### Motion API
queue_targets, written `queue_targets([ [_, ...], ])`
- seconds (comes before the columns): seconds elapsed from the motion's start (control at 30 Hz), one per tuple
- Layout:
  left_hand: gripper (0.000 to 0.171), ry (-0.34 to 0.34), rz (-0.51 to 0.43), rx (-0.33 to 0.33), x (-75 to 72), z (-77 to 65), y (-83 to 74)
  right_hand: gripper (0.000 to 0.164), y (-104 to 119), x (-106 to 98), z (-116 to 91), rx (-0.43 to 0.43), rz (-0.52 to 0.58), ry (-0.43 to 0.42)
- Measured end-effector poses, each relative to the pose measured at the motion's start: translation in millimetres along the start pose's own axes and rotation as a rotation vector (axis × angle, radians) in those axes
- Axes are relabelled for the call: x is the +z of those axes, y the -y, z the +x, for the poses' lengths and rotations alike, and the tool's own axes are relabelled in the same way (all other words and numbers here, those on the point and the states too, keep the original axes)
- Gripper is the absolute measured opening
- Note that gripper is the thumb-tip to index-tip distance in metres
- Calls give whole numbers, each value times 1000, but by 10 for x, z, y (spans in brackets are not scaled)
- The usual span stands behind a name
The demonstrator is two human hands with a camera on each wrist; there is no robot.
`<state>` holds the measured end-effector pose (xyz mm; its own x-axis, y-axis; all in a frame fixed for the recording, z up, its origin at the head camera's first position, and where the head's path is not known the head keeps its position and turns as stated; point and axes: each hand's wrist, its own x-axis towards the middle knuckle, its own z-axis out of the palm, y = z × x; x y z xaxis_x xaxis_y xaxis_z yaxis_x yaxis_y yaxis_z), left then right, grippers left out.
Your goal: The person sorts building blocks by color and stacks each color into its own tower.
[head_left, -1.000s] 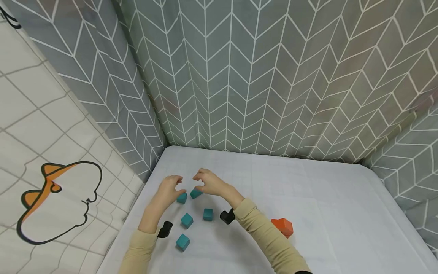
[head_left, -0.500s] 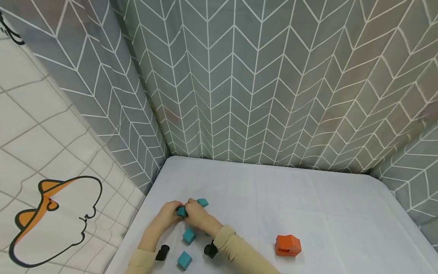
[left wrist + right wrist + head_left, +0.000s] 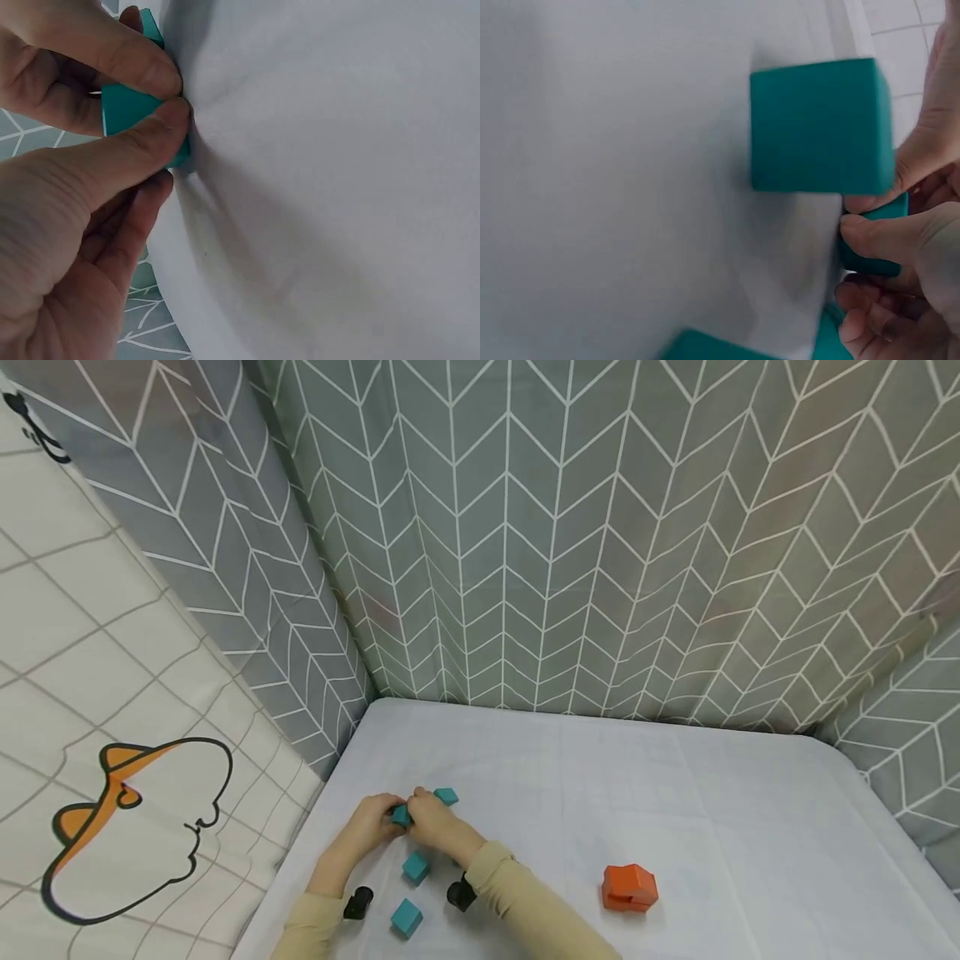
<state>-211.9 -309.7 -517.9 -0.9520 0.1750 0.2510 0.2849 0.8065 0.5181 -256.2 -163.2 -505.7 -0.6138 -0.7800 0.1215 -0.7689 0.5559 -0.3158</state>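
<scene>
Low over the white-covered table (image 3: pixel 547 827), my left hand (image 3: pixel 367 821) and right hand (image 3: pixel 438 827) meet at one small teal block (image 3: pixel 402 815). The left wrist view shows the thumb and fingers of my left hand (image 3: pixel 67 217) pinching this teal block (image 3: pixel 127 109) from one side. My right hand (image 3: pixel 97 45) grips its other side. Just beyond the right hand lies a second teal block (image 3: pixel 446 796). In the right wrist view a teal cube (image 3: pixel 817 127) stands close to the joined hands, and my fingers cover part of the held block (image 3: pixel 874 259).
Nearer to me are two more teal cubes, one (image 3: pixel 416 867) behind the other (image 3: pixel 407 917). An orange block shape (image 3: pixel 628 887) sits off to the right. Patterned grey curtains (image 3: pixel 562 543) border the table's far side, and a white grid-printed cloth (image 3: pixel 150 677) hangs at left.
Both hands, apart and open-fingered a second ago, have come together and taken hold of a teal block. Over the last half second they stay almost still; the head view has shifted slightly.
</scene>
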Motion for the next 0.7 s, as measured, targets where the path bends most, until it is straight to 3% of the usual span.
queue_targets([
  [0.17, 30, -17, 0, 26, -99, 146, -124, 11, -61, -282, 10, 24, 32, 27],
  [0.4, 35, -30, 40, 148, -510, 537, -523, 20, -119, -980, -28, 22, 16, -32],
  [0.57, 34, -64, 20, 234, -733, 732, -875, 21, -169, -1430, -207, -2, 42, -119],
  [0.7, 34, -89, -26, 305, -762, 810, -1138, 23, -222, -1651, -453, 7, 74, -175],
])
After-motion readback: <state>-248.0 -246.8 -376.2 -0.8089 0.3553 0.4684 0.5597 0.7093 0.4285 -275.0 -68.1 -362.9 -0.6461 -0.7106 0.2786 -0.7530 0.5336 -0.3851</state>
